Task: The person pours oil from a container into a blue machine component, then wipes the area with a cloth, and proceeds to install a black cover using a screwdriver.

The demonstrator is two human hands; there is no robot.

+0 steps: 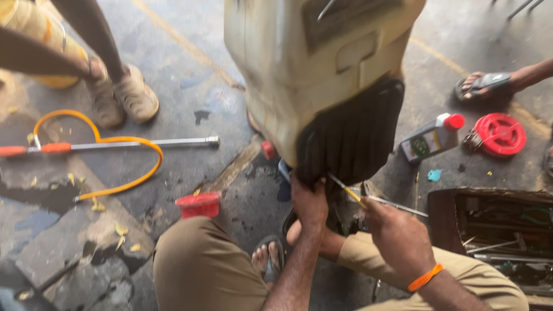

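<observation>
Cream-coloured machine housing with a black ribbed panel stands tilted on the concrete floor, just ahead of the person's knees. Left hand presses the panel's lower edge, fingers curled against it. Right hand (orange wristband) pinches a thin yellow-handled tool, tip touching the panel. Red cap sits near the left knee.

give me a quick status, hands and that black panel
Left hand gripping black ribbed panel at its lower edge. Right hand holds yellow-handled screwdriver, tip at panel. Nothing blocking.
</observation>
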